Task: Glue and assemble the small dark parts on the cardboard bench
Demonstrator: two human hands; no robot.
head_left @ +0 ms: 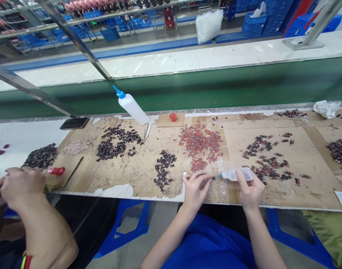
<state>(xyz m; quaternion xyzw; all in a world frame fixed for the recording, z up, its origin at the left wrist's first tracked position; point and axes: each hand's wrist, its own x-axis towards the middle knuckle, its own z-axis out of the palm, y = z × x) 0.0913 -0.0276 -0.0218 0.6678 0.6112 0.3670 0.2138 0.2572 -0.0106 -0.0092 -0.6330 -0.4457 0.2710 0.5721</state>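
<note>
Between the thumb and fingers of my left hand (197, 186) is a small black part (213, 178), too small to name. My right hand (250, 188) grips a clear squeeze bottle (233, 174), lying sideways with its thin nozzle aimed left at the black part, a short gap apart. Beyond my left hand spreads a pile of small red-and-silver pieces (199, 140). Small black parts (164, 168) lie in a heap to the left of it. Right of the bottle are scattered dark pieces with red ends (271, 166).
A larger white bottle with a blue nozzle (133, 109) stands tilted-looking at the back. Near it is a small orange-red cup (173, 117). A phone (74, 123) lies further left. A co-worker's hands (23, 185) are at the left, by a dark heap (42, 156). Cardboard (139, 172) covers the bench.
</note>
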